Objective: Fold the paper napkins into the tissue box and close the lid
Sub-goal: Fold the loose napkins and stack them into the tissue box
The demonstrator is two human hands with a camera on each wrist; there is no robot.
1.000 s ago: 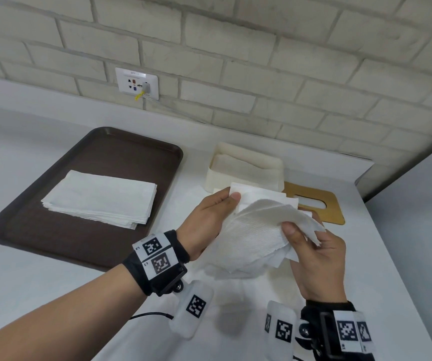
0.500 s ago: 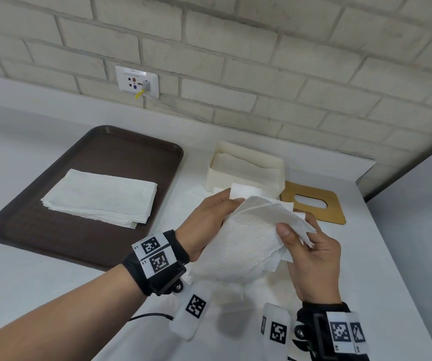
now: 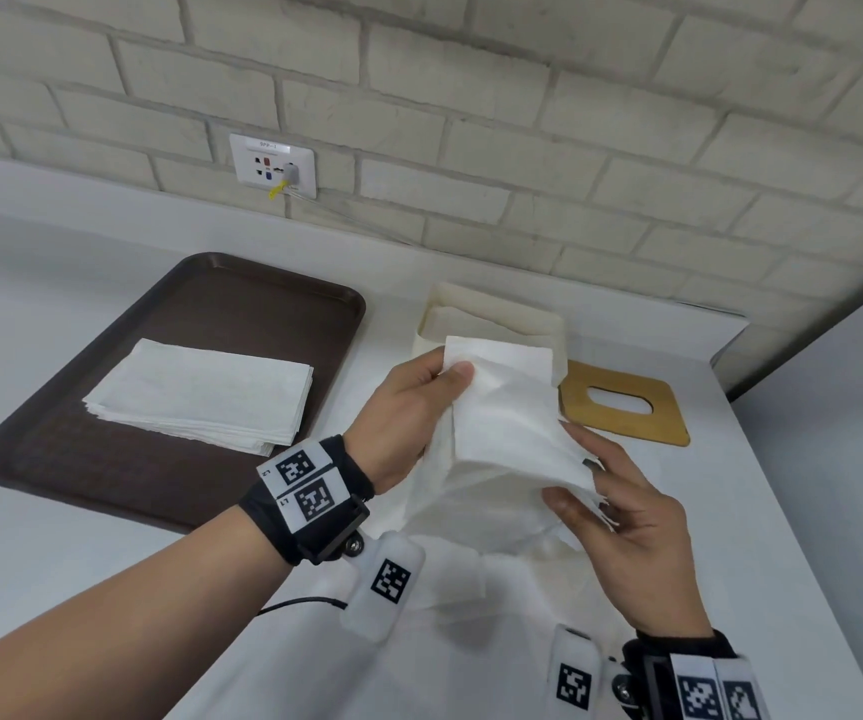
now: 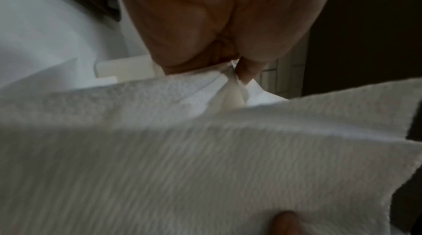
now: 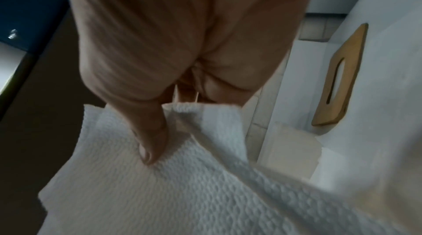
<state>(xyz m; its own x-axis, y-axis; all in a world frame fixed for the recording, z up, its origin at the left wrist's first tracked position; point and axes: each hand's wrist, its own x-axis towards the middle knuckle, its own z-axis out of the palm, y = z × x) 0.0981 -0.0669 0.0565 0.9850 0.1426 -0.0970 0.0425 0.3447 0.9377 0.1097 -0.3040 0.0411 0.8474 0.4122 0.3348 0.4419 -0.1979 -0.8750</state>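
Note:
A bundle of white paper napkins [image 3: 502, 433] hangs in the air between both hands, just in front of the cream tissue box [image 3: 491, 317]. My left hand [image 3: 419, 402] pinches its upper left corner, thumb on top. My right hand [image 3: 611, 506] pinches the lower right edge, thumb on the upper face [image 5: 150, 147]. The napkins [image 4: 182, 157] fill the left wrist view. The box stands open with white paper inside. Its wooden lid [image 3: 624, 402] with an oval slot lies flat on the counter to the right of the box, also seen in the right wrist view [image 5: 338, 76].
A brown tray [image 3: 107, 407] on the left holds a flat stack of napkins [image 3: 200, 394]. The white counter [image 3: 730, 511] ends at a brick wall behind and drops off at its right edge. A wall socket [image 3: 273, 166] sits above the tray.
The napkin bundle has been raised and tilted toward the box; my left hand moved up with its corner, and my right hand slid down to the lower edge.

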